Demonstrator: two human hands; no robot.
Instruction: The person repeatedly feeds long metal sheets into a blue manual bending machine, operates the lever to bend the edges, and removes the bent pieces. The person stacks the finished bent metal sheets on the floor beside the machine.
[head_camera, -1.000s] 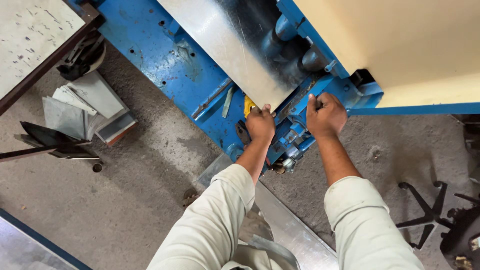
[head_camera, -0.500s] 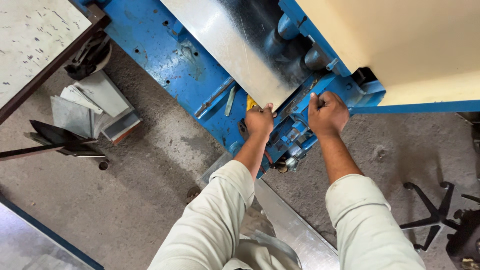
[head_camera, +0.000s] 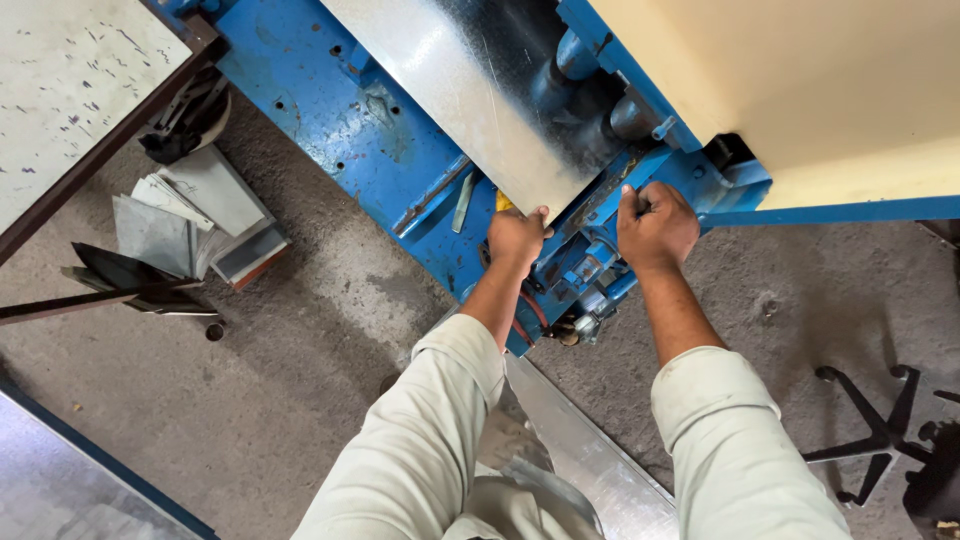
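The metal sheet (head_camera: 470, 95) is a long, flat strip of galvanised steel, grey and shiny with a dull mottled pattern, and it lies slanted on the bed of the blue machine (head_camera: 330, 110), running from the top of the view down toward the person. Its near edge ends just at the left hand (head_camera: 517, 238). This hand is closed into a loose fist and its fingertips press on the end of the sheet; whether the fingers really pinch the edge or only push against it I cannot tell from this angle. The right hand (head_camera: 655, 225) is a little apart to the right, with fingers clenched around a blue part of the machine's side frame, beside the rollers (head_camera: 590, 85). Both arms wear light beige sleeves (head_camera: 440, 430). The machine bed is painted blue, scratched and worn, with small holes, and above it on the right there is a large cream-coloured panel (head_camera: 820, 90). Under the arms another shiny metal strip (head_camera: 590, 450) lies on the floor. The floor (head_camera: 250, 370) is rough grey concrete with stains. On the left there is a pile of cut sheet pieces (head_camera: 190, 215), near the corner of a white speckled table (head_camera: 70, 90), and on the right a black chair base (head_camera: 880, 430).
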